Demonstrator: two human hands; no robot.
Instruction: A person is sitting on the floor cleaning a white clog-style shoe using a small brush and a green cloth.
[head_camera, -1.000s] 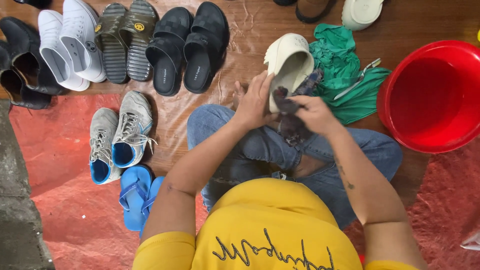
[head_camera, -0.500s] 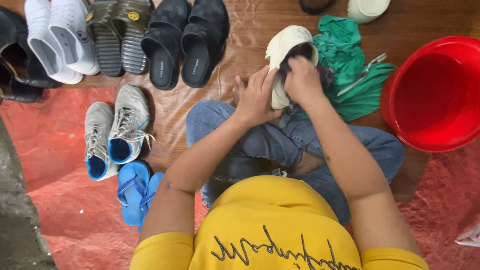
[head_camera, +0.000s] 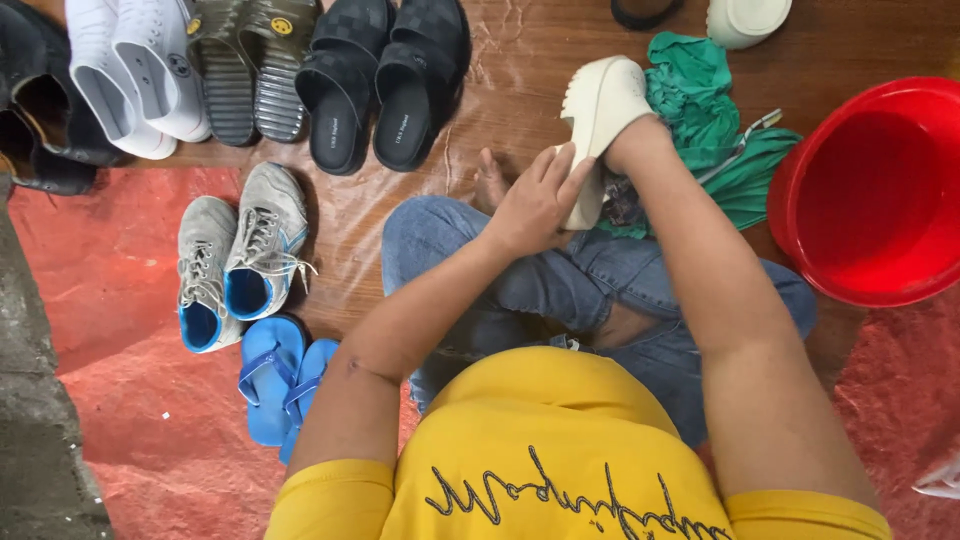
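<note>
Above the middle of the frame, the left hand (head_camera: 540, 205) clasps the heel end of a cream shoe (head_camera: 598, 105) held over the person's jeans (head_camera: 560, 285). The right hand is pushed inside the shoe, hidden past the wrist, so its grip cannot be told. A green cloth (head_camera: 700, 100) lies just right of the shoe, a red bucket (head_camera: 800, 235) at the right edge.

Bright, even light; glare on the plastic sheet (head_camera: 500, 60); sharp focus, soft shadows.
</note>
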